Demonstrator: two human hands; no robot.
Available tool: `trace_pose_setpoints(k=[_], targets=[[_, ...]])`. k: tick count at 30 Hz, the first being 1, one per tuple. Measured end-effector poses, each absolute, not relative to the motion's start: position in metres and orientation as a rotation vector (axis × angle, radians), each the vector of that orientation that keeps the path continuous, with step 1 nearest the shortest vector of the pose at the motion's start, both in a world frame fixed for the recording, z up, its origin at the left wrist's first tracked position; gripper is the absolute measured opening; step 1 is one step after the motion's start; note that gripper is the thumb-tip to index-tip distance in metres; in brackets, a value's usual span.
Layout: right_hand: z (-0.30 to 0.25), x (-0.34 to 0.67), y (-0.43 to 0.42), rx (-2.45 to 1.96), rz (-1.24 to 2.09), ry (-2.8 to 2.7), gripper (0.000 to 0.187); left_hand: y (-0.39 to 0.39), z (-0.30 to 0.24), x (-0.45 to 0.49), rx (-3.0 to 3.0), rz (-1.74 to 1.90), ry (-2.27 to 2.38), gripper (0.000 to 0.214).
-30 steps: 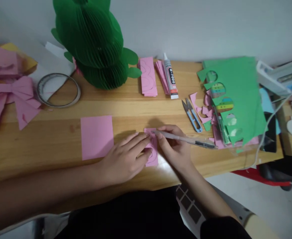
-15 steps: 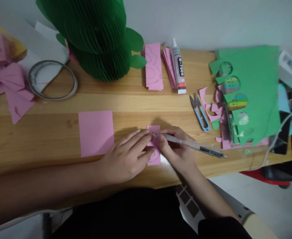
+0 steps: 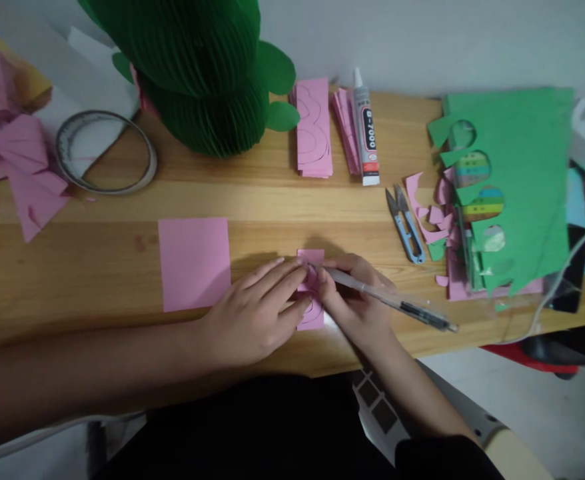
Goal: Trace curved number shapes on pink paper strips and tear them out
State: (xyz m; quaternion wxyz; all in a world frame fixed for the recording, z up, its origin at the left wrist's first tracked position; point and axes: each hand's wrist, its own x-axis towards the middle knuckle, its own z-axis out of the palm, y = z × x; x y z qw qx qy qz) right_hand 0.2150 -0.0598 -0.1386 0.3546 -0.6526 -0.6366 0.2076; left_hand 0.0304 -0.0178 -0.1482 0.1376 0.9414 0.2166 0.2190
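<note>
Strip [image 3: 316, 316] lies near the table's near edge, in the middle of the scene, pink and marked with curved lines. The left hand [image 3: 260, 313] is spread over its left side, palm down, fingers extended and gripping nothing. The right hand [image 3: 365, 303], on the strip's right, is closed around a pen [image 3: 405, 306], its tip at the strip's far half; whether it touches the paper cannot be told. Left of the strip lies a pink square [image 3: 194, 262]. Beyond, toward the far edge, are a marked stack [image 3: 314, 128] and a glue tube [image 3: 367, 140]. To the right lie snips [image 3: 405, 227], pink scraps [image 3: 430, 227] and green sheets [image 3: 532, 187]. Far left are a tape ring [image 3: 122, 189], a pink bow [image 3: 25, 147] and, right of them, a green paper ornament [image 3: 217, 123]. All rest on the wooden table [image 3: 92, 280].
</note>
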Motion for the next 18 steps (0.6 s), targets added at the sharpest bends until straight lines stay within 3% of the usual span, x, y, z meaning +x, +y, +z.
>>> trace_pose_setpoints(k=[18], targets=[[-0.1378,0.2126,-0.0587,-1.689,0.574,-1.606,0.009,-0.0185,-0.1477,0.0304,2.717,0.638,0.641,0.021]])
